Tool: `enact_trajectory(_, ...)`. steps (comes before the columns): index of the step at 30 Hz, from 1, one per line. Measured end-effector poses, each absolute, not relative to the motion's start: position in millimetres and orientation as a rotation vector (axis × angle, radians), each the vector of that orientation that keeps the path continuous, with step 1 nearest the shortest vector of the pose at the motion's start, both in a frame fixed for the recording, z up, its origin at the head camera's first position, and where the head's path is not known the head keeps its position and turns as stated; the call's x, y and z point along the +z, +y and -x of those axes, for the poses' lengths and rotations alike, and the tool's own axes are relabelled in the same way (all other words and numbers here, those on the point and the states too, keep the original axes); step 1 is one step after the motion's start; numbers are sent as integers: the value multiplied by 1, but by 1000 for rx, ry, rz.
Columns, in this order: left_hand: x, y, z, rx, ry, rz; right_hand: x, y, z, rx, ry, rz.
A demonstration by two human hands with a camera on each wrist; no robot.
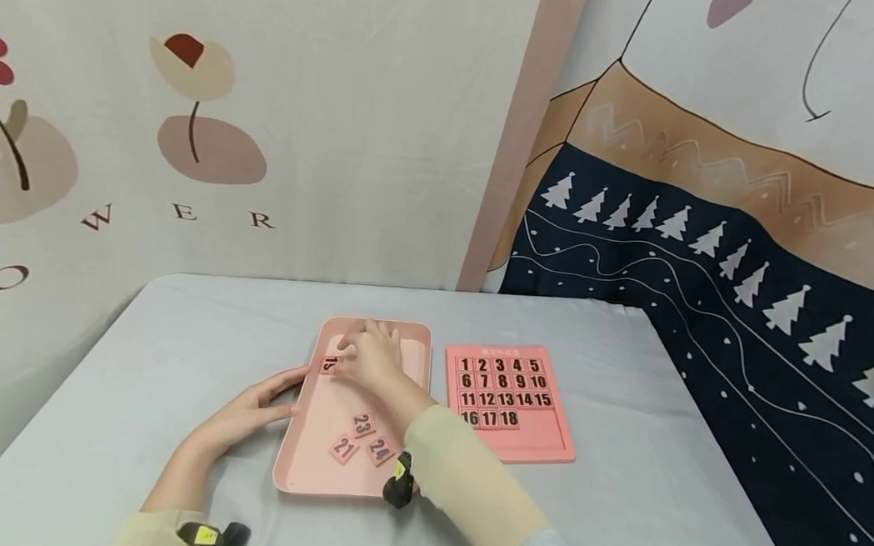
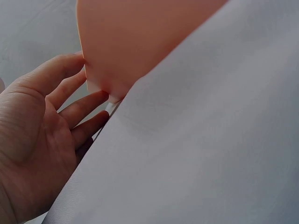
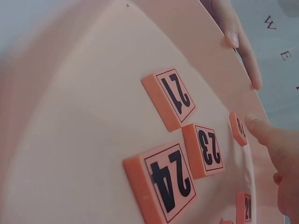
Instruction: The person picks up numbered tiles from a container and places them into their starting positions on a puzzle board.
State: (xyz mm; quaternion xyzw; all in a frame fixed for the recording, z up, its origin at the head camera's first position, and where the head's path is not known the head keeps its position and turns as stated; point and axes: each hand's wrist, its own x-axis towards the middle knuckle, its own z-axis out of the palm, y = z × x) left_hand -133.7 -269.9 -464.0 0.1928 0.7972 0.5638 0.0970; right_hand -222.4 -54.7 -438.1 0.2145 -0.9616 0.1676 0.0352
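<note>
A pink tray (image 1: 297, 465) lies on the table, and my left hand (image 1: 244, 411) touches its left rim with fairly straight fingers. In the left wrist view, the fingertips (image 2: 100, 95) meet the tray's edge (image 2: 140, 32). My right hand (image 1: 375, 361) is over the tray's far part. Its thumb (image 3: 259, 126) is at a number tile (image 3: 238, 129) that seems to read 19; whether they touch is unclear. Tiles 21 (image 1: 344, 448), 23 (image 1: 363, 424) and 24 (image 1: 379, 451) lie loose nearer me. Tile 20 (image 3: 246, 207) shows in the right wrist view.
Right of the tray lies a pink number board (image 1: 539, 446) holding tiles 1 to 18 in rows. Its lower left edge is partly behind my right sleeve (image 1: 463, 467). A pale cloth (image 1: 657, 487) covers the table. Printed curtains (image 1: 385, 136) hang behind it.
</note>
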Motion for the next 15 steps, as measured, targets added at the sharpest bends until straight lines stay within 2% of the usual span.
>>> enact_trajectory(15, -465, -270, 134, 1655, 2350, -519, -451, -51, 227, 507, -2998, -684)
